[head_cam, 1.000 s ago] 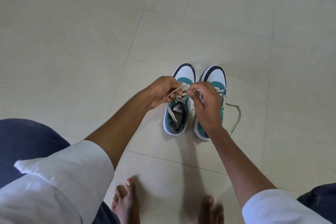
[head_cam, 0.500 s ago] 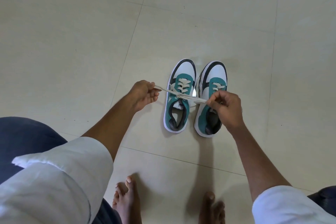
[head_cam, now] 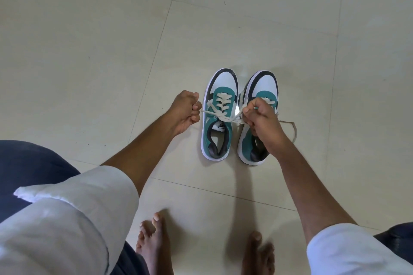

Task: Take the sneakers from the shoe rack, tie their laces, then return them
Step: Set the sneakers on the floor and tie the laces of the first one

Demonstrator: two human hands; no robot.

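on the pale tiled floor (head_cam: 89,62), two teal, white and black sneakers stand side by side, toes pointing away from the person. the left sneaker (head_cam: 218,116) sits just beside the right sneaker (head_cam: 257,105), the two nearly touching along their inner edges. a cream lace (head_cam: 220,116) on the left sneaker is pulled out to both sides, crossing in a knot above the tongue. the left hand (head_cam: 184,113) is closed in a fist around one end of that lace, out to the left of the shoe and off its side. the right hand (head_cam: 261,118) is closed around the other end, and it hovers over the right sneaker, covering much of that shoe's lacing. a loose lace (head_cam: 293,128) from the right sneaker lies curled on the floor to the right of it. both forearms are bare, with white sleeves (head_cam: 73,207) rolled up near the elbows. two bare feet (head_cam: 153,243) rest on the floor at the bottom edge, well apart from the shoes.
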